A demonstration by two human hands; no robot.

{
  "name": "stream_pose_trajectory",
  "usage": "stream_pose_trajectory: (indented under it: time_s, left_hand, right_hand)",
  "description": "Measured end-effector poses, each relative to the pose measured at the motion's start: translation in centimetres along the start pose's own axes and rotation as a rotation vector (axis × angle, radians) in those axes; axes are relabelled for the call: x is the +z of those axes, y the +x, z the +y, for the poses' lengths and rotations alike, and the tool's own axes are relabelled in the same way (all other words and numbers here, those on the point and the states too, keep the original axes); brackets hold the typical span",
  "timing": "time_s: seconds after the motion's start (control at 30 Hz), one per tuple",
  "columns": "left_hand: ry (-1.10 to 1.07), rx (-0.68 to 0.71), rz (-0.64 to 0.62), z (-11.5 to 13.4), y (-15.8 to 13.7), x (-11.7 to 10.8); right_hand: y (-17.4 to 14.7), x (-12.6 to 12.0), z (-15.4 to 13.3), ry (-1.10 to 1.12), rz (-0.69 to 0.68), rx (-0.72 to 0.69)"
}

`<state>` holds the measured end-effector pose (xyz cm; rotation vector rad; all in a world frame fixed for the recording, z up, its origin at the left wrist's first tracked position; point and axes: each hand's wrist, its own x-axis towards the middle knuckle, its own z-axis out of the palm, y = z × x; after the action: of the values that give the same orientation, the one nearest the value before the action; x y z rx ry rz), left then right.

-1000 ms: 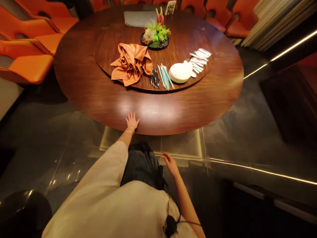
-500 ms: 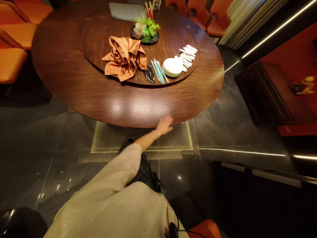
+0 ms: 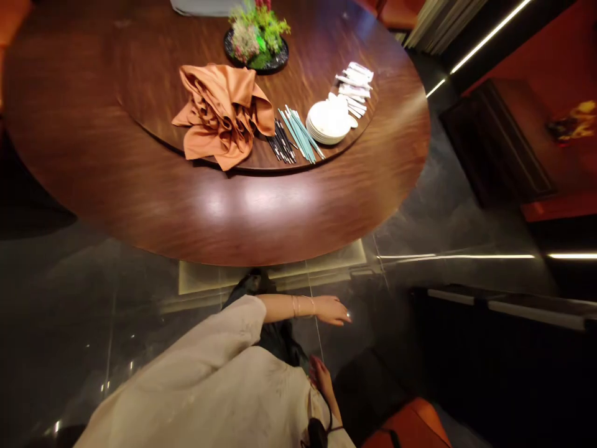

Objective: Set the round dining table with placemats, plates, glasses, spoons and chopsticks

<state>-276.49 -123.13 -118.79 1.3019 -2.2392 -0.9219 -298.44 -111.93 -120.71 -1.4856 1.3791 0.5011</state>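
My left hand (image 3: 332, 310), with thin bracelets at the wrist and a ring, reaches across in front of my body over the floor. Its fingers are stretched out and slightly bent, holding nothing. My right hand (image 3: 319, 375) hangs low by my right side, fingers loosely apart and partly shaded; nothing shows in it. Both hands are away from the round wooden table (image 3: 261, 230). On its raised turntable (image 3: 153, 93) lie crumpled orange cloth napkins (image 3: 221, 115), black chopsticks (image 3: 282, 144), light-blue chopsticks (image 3: 301, 137), a stack of white plates (image 3: 328, 122) and white wrapped packets (image 3: 357, 87).
A planted centrepiece (image 3: 256, 40) in a black dish stands farther back on the turntable. An orange chair (image 3: 410, 426) is near my right side at the bottom. A dark cabinet-like block (image 3: 504, 361) is at the right, with dark tiled floor (image 3: 149, 298) around me.
My left hand has drawn back from the table edge, down and to the right. My right hand has come into view. The view has shifted nearer the table.
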Motion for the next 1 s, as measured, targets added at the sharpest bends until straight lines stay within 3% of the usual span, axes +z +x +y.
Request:
stream_pose_trajectory:
  time_s: [0.1, 0.2, 0.27, 0.33, 0.47, 0.6, 0.8, 1.0]
  left_hand:
    - [0.024, -0.451, 0.090, -6.7, -10.0, -4.2]
    - [0.164, -0.936, 0.407, -11.3, -21.5, -8.4]
    - [0.239, -1.292, 0.614, -11.8, -27.2, -8.5]
    - [0.269, -1.537, 0.689, -11.0, -30.5, -6.6]
    - [0.283, -1.613, 0.604, -8.1, -32.2, -1.7]
    - [0.234, -1.653, 0.563, -6.3, -31.8, -0.4]
    - [0.152, -1.706, 0.534, -6.3, -31.8, -1.1]
    - [0.117, -1.876, 0.629, -6.5, -29.2, -1.8]
  right_hand:
    - [2.7, 1.4, -2.7, 0.074, 0.066, 0.026]
    - [6.7, 1.5, -5.9, -0.027, 0.115, 0.006]
    - [9.4, 0.8, -8.9, -0.135, 0.176, -0.076]
    - [11.6, 0.0, -12.8, -0.236, 0.276, -0.219]
    - [14.5, -2.0, -20.7, -0.482, 0.493, -0.418]
    - [16.3, -3.7, -25.6, -0.705, 0.529, -0.399]
    - [19.3, -7.1, -26.5, -0.797, 0.537, -0.400]
    - [21.8, -12.4, -26.2, -0.886, 0.530, -0.433]
